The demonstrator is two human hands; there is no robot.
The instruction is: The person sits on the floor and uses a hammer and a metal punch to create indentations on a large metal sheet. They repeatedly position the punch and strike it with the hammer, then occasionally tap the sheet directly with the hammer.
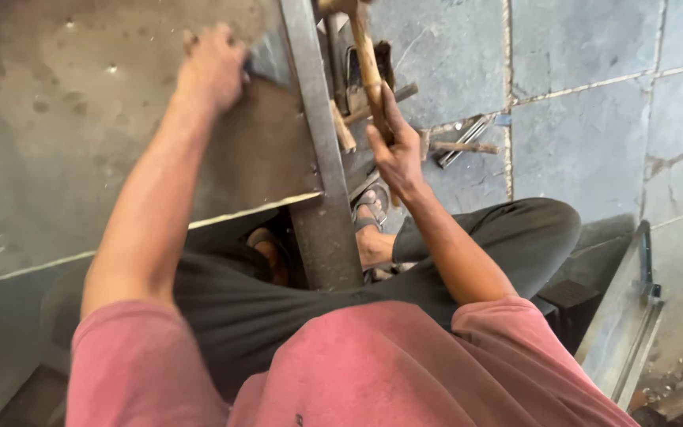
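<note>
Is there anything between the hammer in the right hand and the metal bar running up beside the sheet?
Nothing visible blocks it. The right hand grips the wooden-handled hammer just right of the steel bar. The left hand presses the metal sheet on the bar's other side. The hammer's head is cut off at the top edge.

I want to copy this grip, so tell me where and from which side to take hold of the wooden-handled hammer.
Take the hammer by its wooden handle, low down near the butt end, as the right hand does here. Come from the right side: the long steel bar runs close along the handle's left. The head points away at the top edge, so the butt end is nearest.
</note>
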